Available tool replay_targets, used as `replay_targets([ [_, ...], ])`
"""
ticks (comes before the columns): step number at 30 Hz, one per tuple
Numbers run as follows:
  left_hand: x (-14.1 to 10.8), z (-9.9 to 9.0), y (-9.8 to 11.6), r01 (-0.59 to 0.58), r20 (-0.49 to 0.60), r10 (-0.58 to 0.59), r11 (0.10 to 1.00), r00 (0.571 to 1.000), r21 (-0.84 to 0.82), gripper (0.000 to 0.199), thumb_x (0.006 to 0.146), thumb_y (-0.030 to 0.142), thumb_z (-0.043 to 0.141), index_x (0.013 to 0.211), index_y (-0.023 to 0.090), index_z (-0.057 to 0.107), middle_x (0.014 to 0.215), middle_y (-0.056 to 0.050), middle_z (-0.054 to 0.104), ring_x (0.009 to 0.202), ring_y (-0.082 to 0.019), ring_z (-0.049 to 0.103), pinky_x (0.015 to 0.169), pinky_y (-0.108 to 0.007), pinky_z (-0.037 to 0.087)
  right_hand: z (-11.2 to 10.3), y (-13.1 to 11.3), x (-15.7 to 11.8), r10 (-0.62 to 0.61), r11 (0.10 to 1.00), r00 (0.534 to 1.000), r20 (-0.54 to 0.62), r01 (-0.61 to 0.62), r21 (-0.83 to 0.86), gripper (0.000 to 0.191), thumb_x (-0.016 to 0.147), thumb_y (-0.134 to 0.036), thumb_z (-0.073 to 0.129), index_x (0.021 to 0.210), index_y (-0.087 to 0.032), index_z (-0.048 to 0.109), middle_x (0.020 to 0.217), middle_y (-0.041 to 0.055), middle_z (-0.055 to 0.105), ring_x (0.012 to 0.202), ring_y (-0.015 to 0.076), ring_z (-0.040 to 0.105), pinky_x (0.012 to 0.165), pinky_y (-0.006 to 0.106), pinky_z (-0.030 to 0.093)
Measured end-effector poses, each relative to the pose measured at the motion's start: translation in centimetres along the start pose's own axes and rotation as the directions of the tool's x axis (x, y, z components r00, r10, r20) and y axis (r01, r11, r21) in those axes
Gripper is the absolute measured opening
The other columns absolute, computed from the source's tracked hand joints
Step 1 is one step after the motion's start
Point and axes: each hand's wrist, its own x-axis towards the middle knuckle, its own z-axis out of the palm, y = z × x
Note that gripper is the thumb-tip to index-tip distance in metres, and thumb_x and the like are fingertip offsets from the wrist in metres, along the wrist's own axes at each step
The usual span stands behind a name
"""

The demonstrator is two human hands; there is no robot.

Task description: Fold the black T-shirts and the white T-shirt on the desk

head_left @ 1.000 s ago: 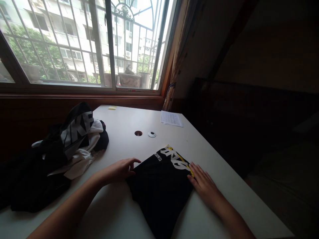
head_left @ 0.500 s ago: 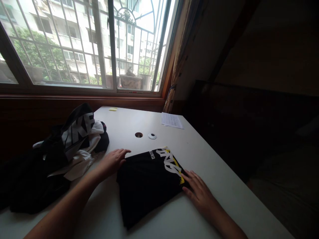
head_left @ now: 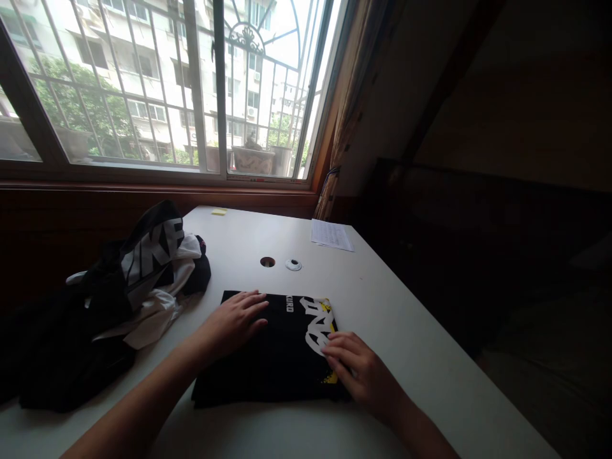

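A black T-shirt point(head_left: 272, 357) lies folded into a rough rectangle on the white table, its white lettering and yellow print along the right side. My left hand point(head_left: 234, 322) rests flat on its upper left part, fingers stretched out and slightly apart. At the right edge is my right hand point(head_left: 361, 366), its fingers bent and close to the thumb over the printed area, gripping the cloth there. The underside of the shirt is hidden.
To the left, a heap of dark and light clothes point(head_left: 157, 255) sits on the white table point(head_left: 406, 357). Behind the shirt are a round cable hole point(head_left: 268, 262), its cover point(head_left: 293, 264), papers point(head_left: 332, 235) and a yellow note point(head_left: 218, 211). A barred window stands beyond.
The T-shirt has turned so its edges lie squarer to me, and its near corner has swung left. My left hand has moved onto the cloth; my right hand's fingers have closed in at the edge.
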Motion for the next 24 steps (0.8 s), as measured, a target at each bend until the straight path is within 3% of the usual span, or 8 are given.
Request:
replay_targets([
  [5,-0.5,2.3,1.2,0.011,0.174,-0.006,1.000,0.985,-0.027,0.064,0.101,0.061,0.040,0.155,0.027,0.037,0.162,-0.008,0.034,0.151,-0.031,0.027,0.122,-0.055,0.024,1.9,0.7,5.5,0.104,0.992,0.980,0.168,-0.089,-0.095,0.055,0.103,-0.050,0.041,0.152,-0.025,0.044,0.160,0.0079,0.040,0.147,0.0254,0.036,0.120,0.049,0.031],
  [8,-0.7,2.5,0.5,0.060,0.205,-0.058,0.998,0.977,-0.002,0.067,0.101,0.063,0.035,0.157,0.027,0.033,0.164,-0.007,0.029,0.153,-0.032,0.024,0.123,-0.056,0.018,3.2,1.3,8.5,0.105,0.987,0.954,0.280,-0.065,-0.149,0.068,0.101,-0.062,0.036,0.158,-0.026,0.032,0.166,0.0060,0.025,0.153,0.0253,0.020,0.125,0.049,0.015],
  [12,-0.7,2.2,-0.6,0.128,0.195,-0.133,0.991,0.972,0.041,0.069,0.101,0.065,0.032,0.157,0.026,0.032,0.165,-0.007,0.025,0.153,-0.031,0.023,0.123,-0.054,0.016,3.9,2.4,11.1,0.109,0.982,0.936,0.335,-0.049,-0.184,0.070,0.101,-0.065,0.030,0.160,-0.028,0.024,0.168,0.0026,0.016,0.155,0.0231,0.011,0.125,0.048,0.006],
  [20,-0.7,1.8,-2.9,0.265,0.195,-0.282,0.958,0.939,0.109,0.069,0.101,0.064,0.035,0.157,0.024,0.034,0.164,-0.010,0.026,0.153,-0.032,0.022,0.121,-0.058,0.017,3.0,6.3,10.8,0.262,0.953,0.923,0.282,-0.203,-0.224,0.072,0.101,-0.066,0.018,0.162,-0.027,0.017,0.169,-0.0016,0.009,0.156,0.0214,0.004,0.125,0.047,0.002],
  [24,-0.9,1.8,-4.3,0.328,0.193,-0.347,0.936,0.918,0.124,0.066,0.101,0.061,0.037,0.156,0.024,0.036,0.165,-0.010,0.027,0.153,-0.034,0.020,0.119,-0.062,0.018,2.8,8.7,9.8,0.359,0.917,0.914,0.189,-0.307,-0.255,0.066,0.104,-0.054,0.017,0.160,-0.020,0.024,0.168,0.0027,0.017,0.155,0.0228,0.010,0.125,0.048,0.008],
])
